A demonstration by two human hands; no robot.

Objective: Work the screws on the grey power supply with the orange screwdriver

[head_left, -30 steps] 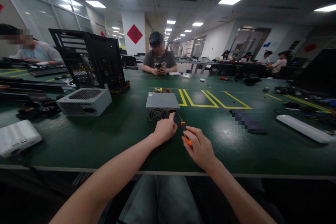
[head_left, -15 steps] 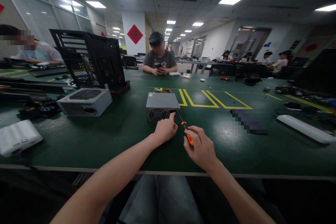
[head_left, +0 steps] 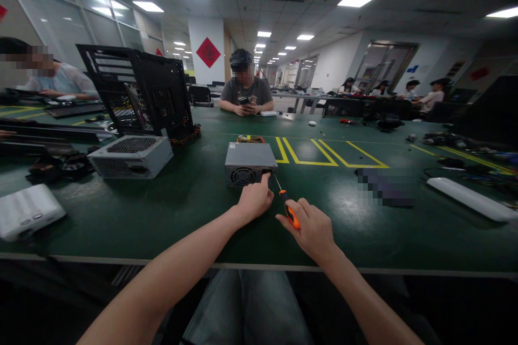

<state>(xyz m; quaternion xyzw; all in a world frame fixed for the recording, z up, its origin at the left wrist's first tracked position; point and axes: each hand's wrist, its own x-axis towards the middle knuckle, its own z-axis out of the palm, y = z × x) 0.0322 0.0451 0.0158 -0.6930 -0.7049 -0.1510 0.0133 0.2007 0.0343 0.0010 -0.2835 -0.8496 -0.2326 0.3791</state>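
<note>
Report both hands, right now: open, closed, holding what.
Left hand: one finger against the grey power supply; open or closed cannot be told.
Right hand: closed, holding the orange-and-black screwdriver by its handle.

PSU (head_left: 251,156) on desk (head_left: 364,232), wires (head_left: 254,139) behind it, screwdriver (head_left: 284,196) at its front right. Left: second PSU (head_left: 130,157), case (head_left: 164,83) behind that. Person (head_left: 245,90) at far edge.

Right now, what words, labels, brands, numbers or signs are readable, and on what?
No text legible.
Red diamond sign on the white pillar: dark character, too blurred.
Small white sticker atop the central power supply: too small.
Orange screwdriver: no readable marking.
</note>
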